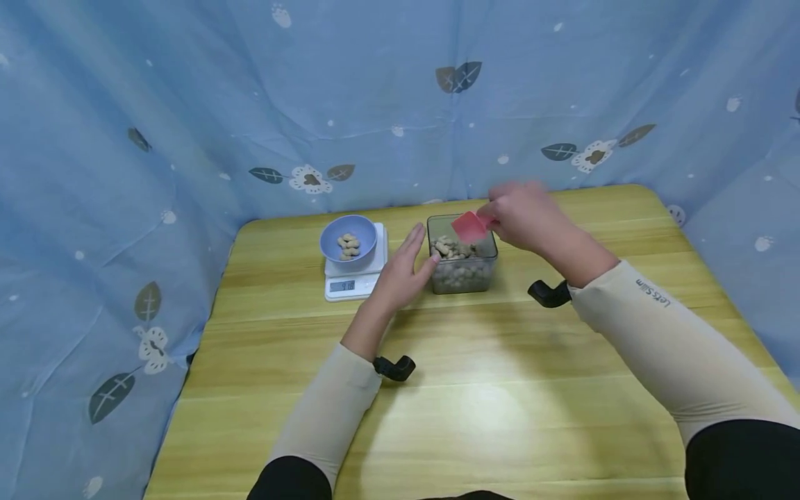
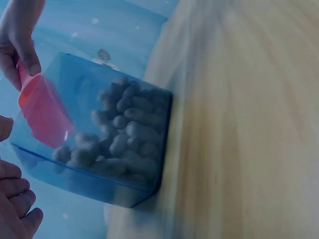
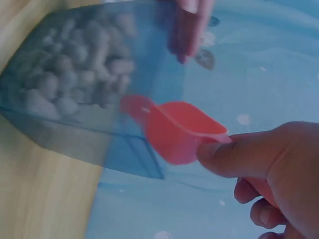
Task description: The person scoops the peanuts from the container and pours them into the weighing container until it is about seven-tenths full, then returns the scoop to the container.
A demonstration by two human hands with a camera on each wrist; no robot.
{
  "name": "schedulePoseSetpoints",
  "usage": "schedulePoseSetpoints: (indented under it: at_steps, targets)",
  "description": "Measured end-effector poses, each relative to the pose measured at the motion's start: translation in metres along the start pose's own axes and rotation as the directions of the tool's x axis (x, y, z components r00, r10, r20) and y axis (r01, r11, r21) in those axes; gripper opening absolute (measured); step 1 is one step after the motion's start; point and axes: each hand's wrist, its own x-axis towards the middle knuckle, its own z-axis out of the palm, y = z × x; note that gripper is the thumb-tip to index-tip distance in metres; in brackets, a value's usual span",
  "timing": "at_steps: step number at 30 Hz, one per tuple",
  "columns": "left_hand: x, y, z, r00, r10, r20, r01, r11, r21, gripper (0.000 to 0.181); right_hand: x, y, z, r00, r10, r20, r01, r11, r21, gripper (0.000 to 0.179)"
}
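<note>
My right hand (image 1: 525, 215) grips a pink scoop (image 1: 470, 227) by its handle, the bowl of the scoop dipping into the mouth of a clear grey container (image 1: 462, 278). Unshelled peanuts (image 2: 134, 132) fill the lower part of that container. In the right wrist view the scoop (image 3: 179, 132) shows no peanuts in the visible part of its bowl. My left hand (image 1: 403, 274) stands at the container's left side with its fingers fairly straight; whether it touches the wall I cannot tell.
Left of the container, a blue-purple bowl (image 1: 329, 239) with several peanuts (image 1: 348, 246) sits on a white digital scale (image 1: 369, 288) with lit digits. All stand near the back edge of a wooden table (image 1: 437, 403). Blue patterned cloth (image 1: 387, 104) hangs behind.
</note>
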Motion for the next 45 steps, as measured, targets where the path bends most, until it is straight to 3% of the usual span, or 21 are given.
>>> schedulePoseSetpoints:
  at_steps: [6,12,17,22,29,37,45]
  targets:
    - [0.001,0.001,0.005,1.000,0.017,0.004,-0.017,0.999,0.039,0.062,0.000,-0.009,0.018,0.999,-0.028,0.038,0.034,0.986,-0.165,0.028]
    - [0.003,0.003,0.004,1.000,0.012,0.021,-0.014,0.998,0.062,0.061,0.003,-0.005,0.041,0.992,-0.127,-0.005,0.124,0.972,-0.199,0.026]
    - [0.005,0.004,0.004,1.000,0.000,0.024,-0.002,0.997,0.082,0.064,0.006,0.001,0.050,0.995,-0.100,0.026,0.100,0.994,-0.031,0.014]
    - [0.005,0.004,0.005,1.000,-0.003,0.021,0.001,0.995,0.098,0.065,0.005,0.003,0.050,0.991,-0.034,0.126,0.012,0.985,0.172,0.005]
    - [0.005,0.005,0.001,0.999,-0.006,0.039,0.001,0.994,0.112,0.065,0.011,-0.002,0.055,0.979,0.026,0.202,-0.081,0.960,0.268,0.010]
    - [0.005,0.003,0.004,1.000,-0.001,0.031,-0.002,0.995,0.095,0.066,0.001,0.014,0.043,0.947,0.138,0.290,-0.262,0.854,0.449,0.025]
    - [0.004,0.002,0.005,1.000,-0.012,0.024,0.010,0.997,0.081,0.066,-0.020,0.037,0.046,0.896,0.270,0.353,-0.439,0.663,0.607,0.040]
